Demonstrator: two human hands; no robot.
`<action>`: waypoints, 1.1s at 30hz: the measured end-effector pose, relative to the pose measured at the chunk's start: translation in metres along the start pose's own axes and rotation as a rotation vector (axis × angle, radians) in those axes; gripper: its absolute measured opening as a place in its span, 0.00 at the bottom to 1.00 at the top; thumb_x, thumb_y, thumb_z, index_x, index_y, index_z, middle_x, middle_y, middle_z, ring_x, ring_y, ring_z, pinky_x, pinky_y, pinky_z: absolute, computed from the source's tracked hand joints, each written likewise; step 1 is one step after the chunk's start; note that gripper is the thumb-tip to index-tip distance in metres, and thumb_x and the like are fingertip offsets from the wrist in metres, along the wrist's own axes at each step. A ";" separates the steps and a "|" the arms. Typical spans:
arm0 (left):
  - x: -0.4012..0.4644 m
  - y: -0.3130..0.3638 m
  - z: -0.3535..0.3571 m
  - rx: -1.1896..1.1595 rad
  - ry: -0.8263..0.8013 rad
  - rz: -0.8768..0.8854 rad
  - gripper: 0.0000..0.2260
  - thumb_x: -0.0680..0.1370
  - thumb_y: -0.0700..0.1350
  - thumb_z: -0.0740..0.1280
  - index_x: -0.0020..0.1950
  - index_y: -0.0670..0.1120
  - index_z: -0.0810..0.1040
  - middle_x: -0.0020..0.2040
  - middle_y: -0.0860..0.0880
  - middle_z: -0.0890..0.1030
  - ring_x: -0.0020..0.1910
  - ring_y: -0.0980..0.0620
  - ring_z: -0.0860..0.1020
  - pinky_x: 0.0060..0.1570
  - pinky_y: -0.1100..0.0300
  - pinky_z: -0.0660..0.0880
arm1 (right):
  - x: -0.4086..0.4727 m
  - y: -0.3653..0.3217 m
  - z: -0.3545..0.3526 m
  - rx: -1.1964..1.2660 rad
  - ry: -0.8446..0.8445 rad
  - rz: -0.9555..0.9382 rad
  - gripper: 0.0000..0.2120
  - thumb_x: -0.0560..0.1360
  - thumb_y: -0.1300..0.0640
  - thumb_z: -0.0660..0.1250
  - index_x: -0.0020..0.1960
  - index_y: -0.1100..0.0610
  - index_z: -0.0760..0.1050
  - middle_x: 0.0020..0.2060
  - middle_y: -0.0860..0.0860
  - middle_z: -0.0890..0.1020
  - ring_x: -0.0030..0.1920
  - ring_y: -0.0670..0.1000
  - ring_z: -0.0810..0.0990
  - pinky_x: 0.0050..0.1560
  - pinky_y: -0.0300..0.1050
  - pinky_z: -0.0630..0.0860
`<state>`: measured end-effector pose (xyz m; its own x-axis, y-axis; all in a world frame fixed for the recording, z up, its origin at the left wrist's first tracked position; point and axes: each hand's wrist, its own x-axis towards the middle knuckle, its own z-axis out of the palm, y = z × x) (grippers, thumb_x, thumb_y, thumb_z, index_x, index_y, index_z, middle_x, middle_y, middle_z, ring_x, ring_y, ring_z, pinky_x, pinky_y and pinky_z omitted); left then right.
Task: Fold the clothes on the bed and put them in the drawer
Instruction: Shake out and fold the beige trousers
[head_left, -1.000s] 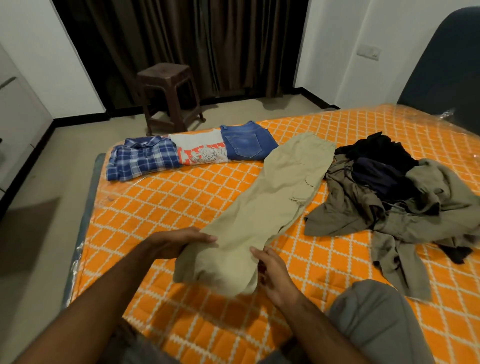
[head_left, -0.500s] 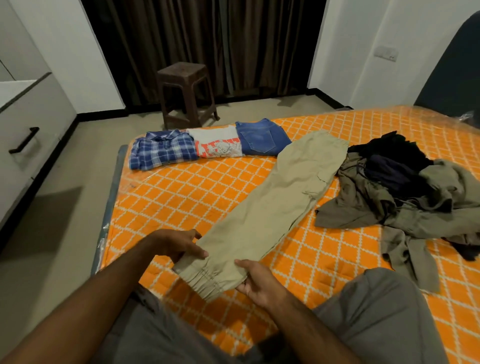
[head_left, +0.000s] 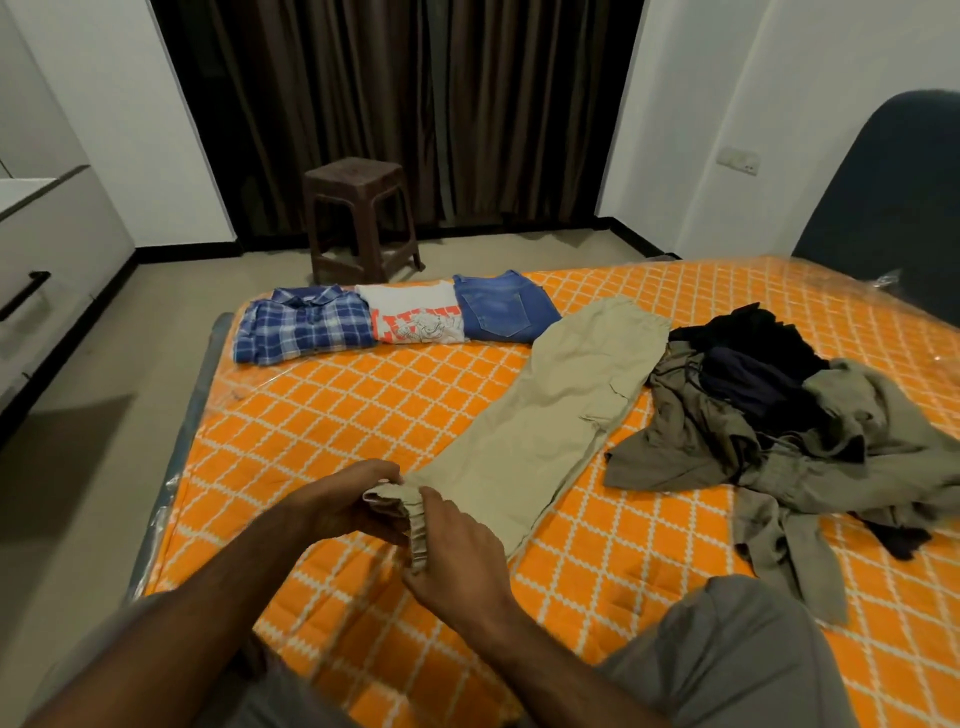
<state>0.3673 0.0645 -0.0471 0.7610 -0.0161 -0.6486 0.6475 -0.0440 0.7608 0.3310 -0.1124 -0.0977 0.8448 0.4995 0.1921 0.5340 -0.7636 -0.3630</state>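
Both hands gripping the trouser cuffs.
Left hand (head_left: 347, 506) and right hand (head_left: 457, 556) clasp the ribbed, elasticated hems of flat khaki trousers (head_left: 545, 415) on the quilted orange bed (head_left: 332, 415).

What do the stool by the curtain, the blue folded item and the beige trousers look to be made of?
Stool: probably moulded plastic, dark brown with a dull sheen and one-piece legs. Blue folded item: looks like denim, faded in patches, with a stitched pocket. Beige trousers: seemingly matte woven cotton, softly creased, with gathered elastic cuffs.
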 end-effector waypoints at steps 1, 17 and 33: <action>0.002 0.000 0.000 -0.062 -0.014 0.013 0.09 0.84 0.43 0.59 0.57 0.41 0.76 0.44 0.35 0.83 0.40 0.36 0.82 0.47 0.40 0.82 | 0.004 0.003 -0.005 -0.026 -0.023 -0.002 0.39 0.76 0.45 0.65 0.81 0.51 0.52 0.64 0.53 0.77 0.59 0.60 0.79 0.48 0.53 0.76; 0.118 -0.040 0.001 0.924 0.207 0.697 0.28 0.78 0.63 0.55 0.76 0.55 0.61 0.73 0.55 0.66 0.72 0.53 0.66 0.67 0.57 0.65 | 0.159 0.243 -0.068 0.208 0.061 0.546 0.36 0.74 0.45 0.74 0.74 0.61 0.65 0.69 0.60 0.72 0.70 0.60 0.70 0.67 0.50 0.67; 0.212 -0.023 0.038 1.801 0.327 1.039 0.32 0.78 0.39 0.58 0.82 0.47 0.53 0.82 0.43 0.48 0.81 0.42 0.50 0.73 0.32 0.53 | 0.087 0.172 0.063 -0.326 -0.366 0.150 0.41 0.82 0.50 0.63 0.82 0.53 0.39 0.81 0.59 0.42 0.80 0.64 0.40 0.76 0.70 0.45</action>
<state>0.5118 0.0246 -0.2029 0.8379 -0.5402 0.0780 -0.5114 -0.8270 -0.2336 0.4947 -0.1744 -0.2010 0.8766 0.4405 -0.1938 0.4401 -0.8967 -0.0473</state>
